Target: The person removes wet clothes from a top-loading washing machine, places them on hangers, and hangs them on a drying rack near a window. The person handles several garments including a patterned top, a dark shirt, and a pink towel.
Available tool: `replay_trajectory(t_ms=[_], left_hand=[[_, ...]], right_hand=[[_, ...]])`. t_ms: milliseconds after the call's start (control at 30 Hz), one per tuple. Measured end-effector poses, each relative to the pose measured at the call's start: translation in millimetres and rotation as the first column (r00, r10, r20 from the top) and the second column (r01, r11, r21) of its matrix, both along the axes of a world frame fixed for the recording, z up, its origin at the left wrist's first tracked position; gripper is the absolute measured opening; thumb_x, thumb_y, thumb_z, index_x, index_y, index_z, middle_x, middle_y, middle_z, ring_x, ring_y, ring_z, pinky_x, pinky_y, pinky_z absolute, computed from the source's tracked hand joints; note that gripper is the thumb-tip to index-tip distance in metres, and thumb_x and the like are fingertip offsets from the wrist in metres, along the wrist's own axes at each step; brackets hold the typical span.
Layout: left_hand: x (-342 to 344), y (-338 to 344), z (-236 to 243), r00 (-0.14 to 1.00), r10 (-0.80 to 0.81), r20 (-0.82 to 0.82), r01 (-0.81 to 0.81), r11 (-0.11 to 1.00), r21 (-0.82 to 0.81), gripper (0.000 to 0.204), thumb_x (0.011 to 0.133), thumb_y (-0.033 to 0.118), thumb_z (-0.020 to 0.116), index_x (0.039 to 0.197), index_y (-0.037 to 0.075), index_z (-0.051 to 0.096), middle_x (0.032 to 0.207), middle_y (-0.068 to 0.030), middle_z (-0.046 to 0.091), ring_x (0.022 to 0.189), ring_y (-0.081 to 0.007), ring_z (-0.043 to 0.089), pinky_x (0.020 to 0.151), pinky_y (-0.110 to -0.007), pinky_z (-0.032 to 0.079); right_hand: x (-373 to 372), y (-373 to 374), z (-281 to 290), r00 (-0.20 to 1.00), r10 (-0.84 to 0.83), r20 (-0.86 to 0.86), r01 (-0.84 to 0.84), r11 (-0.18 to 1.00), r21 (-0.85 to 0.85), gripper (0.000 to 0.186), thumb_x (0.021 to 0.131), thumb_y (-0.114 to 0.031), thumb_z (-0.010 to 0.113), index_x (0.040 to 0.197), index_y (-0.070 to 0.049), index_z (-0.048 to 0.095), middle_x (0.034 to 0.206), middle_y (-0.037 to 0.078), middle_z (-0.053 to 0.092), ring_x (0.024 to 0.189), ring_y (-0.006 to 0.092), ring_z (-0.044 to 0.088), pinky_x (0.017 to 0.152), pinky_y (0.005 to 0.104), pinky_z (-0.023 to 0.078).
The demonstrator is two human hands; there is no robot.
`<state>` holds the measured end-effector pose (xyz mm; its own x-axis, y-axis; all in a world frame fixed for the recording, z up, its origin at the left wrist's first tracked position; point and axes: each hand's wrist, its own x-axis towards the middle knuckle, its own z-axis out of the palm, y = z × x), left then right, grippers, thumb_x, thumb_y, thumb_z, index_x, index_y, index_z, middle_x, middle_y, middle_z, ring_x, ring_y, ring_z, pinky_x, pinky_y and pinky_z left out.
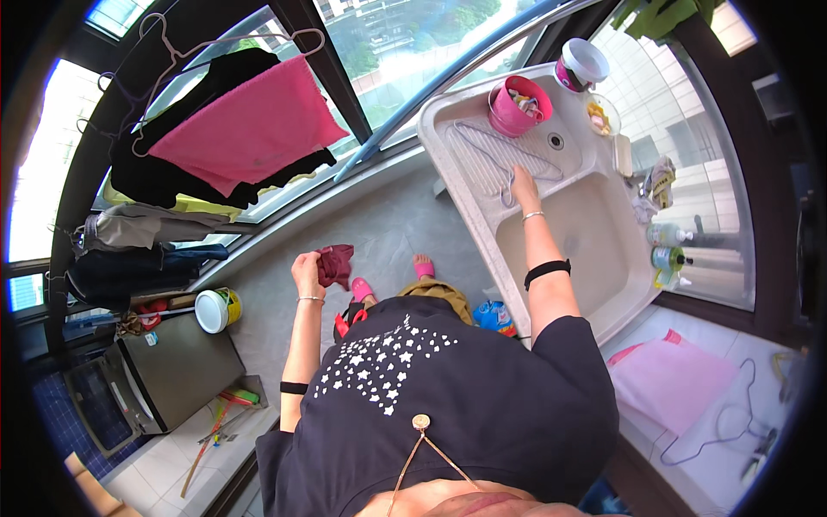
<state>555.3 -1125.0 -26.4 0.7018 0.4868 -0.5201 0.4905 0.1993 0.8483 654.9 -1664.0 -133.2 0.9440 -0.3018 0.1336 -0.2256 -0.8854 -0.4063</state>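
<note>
From my closed left hand (pixel 307 276) hangs a small crumpled maroon cloth (pixel 335 265), held out over the floor. My right hand (pixel 523 188) reaches over the divider of the pale stone laundry sink (pixel 506 280). Its fingers are closed at one end of a bluish-grey clothes hanger (pixel 488 140), which lies across the ribbed washboard part. A pink bucket (pixel 508 121) with small pegs or similar bits in it stands on the far end of that washboard, beyond the hanger.
Pink and black laundry hangs on the left from hangers, one pink cloth (pixel 250 121) in front. Bottles (pixel 668 258) line the sink's right ledge. A white bucket (pixel 217 310) sits by the grey appliance (pixel 181 366). A blue rail (pixel 448 82) slants along the window.
</note>
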Motion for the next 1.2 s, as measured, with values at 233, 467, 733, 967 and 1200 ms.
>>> replay_trajectory(t_ms=[233,467,733,967,1200], left_hand=[[-9,10,28,0.982,0.157,-0.105,-0.175,0.966,-0.189,0.015,0.081,0.014,0.059,0.084,0.000,0.062,0.083,-0.0060,0.062,0.075,-0.0192,0.061,0.070,-0.033,0.052],[-17,24,44,0.989,0.108,0.103,-0.069,0.942,-0.330,0.013,0.085,0.013,0.062,0.089,0.002,0.065,0.087,-0.0045,0.065,0.082,-0.0155,0.062,0.075,-0.030,0.050],[-12,33,40,0.985,-0.104,0.136,0.136,0.957,-0.256,0.013,0.084,0.005,0.061,0.095,0.000,0.066,0.090,-0.0039,0.067,0.083,-0.0133,0.062,0.075,-0.027,0.050],[-19,46,38,0.979,-0.151,0.137,0.179,0.960,-0.217,0.011,0.088,0.010,0.061,0.092,0.001,0.066,0.086,-0.0020,0.066,0.076,-0.0110,0.061,0.070,-0.025,0.049],[-35,73,31,0.980,-0.166,0.112,0.182,0.971,-0.157,0.012,0.091,0.013,0.059,0.090,0.002,0.064,0.084,-0.0024,0.065,0.074,-0.0109,0.060,0.067,-0.026,0.048]], right_hand=[[-2,-30,3,0.920,0.365,-0.142,-0.367,0.930,0.014,0.017,0.081,-0.004,0.059,0.096,-0.011,0.059,0.095,0.012,0.061,0.093,0.0351,0.060,0.078,0.0437,0.049],[7,-41,36,0.823,0.568,0.025,-0.566,0.816,0.119,0.015,0.084,-0.003,0.058,0.096,-0.011,0.060,0.093,0.011,0.060,0.090,0.0360,0.060,0.074,0.0446,0.048],[0,-39,85,0.782,0.621,0.042,-0.614,0.759,0.218,0.015,0.081,-0.004,0.065,0.095,-0.004,0.068,0.084,0.013,0.063,0.081,0.0329,0.062,0.071,0.0389,0.049],[-18,9,97,0.861,0.493,0.123,-0.500,0.865,0.033,0.014,0.084,-0.013,0.065,0.096,-0.011,0.071,0.087,0.010,0.066,0.078,0.0335,0.064,0.067,0.0408,0.051],[-28,62,129,0.904,0.416,0.099,-0.388,0.895,-0.221,0.014,0.085,-0.011,0.060,0.095,-0.016,0.068,0.087,0.006,0.064,0.077,0.0307,0.065,0.063,0.0414,0.051]])
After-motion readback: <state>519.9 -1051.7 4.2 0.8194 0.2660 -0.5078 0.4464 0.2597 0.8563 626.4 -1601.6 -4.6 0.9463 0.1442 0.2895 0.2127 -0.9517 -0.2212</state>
